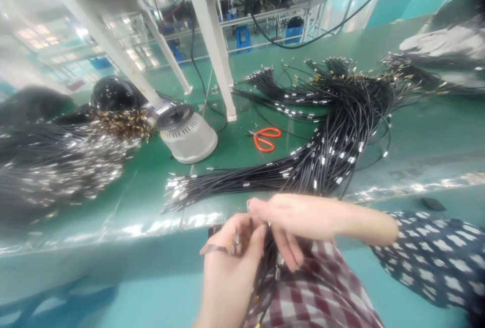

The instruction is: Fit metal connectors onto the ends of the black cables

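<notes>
My left hand [231, 257] and my right hand [288, 222] meet just below the edge of the green bench [246, 156], above my lap in plaid cloth [322, 292]. Both are pinched on thin black cables [265, 262] that hang down between them; a small metal end shows at the left fingers. A big bundle of black cables with metal ends [303, 166] lies on the bench just beyond my hands.
Orange-handled scissors [266, 138] lie mid-bench. A round grey-white device [187, 136] stands left of them beside white frame posts [212, 40]. More cable heaps [56, 161] fill the left side. Another person's white-gloved hand [443, 42] rests at far right.
</notes>
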A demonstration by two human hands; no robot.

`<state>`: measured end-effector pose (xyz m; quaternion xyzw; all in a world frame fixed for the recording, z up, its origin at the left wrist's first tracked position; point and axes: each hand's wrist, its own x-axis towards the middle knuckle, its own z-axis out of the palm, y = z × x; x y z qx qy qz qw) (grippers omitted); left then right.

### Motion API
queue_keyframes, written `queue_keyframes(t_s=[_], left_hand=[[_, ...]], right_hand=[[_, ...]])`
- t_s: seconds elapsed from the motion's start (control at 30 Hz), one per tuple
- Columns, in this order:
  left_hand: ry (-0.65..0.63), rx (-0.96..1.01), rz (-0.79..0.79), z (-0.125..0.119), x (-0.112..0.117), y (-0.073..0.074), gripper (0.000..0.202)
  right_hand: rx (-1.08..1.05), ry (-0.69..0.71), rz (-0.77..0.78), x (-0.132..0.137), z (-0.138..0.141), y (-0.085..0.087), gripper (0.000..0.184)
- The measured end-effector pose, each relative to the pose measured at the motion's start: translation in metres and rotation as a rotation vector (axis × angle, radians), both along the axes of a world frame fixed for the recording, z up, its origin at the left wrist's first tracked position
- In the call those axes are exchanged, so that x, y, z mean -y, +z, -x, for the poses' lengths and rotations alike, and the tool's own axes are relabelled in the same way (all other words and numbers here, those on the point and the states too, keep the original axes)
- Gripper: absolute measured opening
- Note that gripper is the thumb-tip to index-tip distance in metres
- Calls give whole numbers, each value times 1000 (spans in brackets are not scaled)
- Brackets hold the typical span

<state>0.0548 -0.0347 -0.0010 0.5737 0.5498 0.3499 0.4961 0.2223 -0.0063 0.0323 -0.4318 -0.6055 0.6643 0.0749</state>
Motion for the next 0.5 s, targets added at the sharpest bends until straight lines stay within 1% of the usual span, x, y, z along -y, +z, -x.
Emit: queue_keyframes(t_s=[0.1,0.17,0.27,0.37,0.43,0.5], left_hand=[[62,40,53,2,-2,-1,15],[95,106,117,5,-3,0,17],[135,273,246,8,-6,0,21],[164,402,331,10,-8,-1,20],[172,433,356,10,-8,-4,19],[178,428,373,11,-8,-6,19]], right_hand=[[-115,-65,64,-1,3,-7,87],[-148,-151,52,-2,4,-14,82],[-158,-389,-32,-1,3,-24,66],[-230,-622,-171,7,6,-27,48],[-240,-710,-259,13,11,-26,41],[-227,-753,-283,18,18,-26,39]])
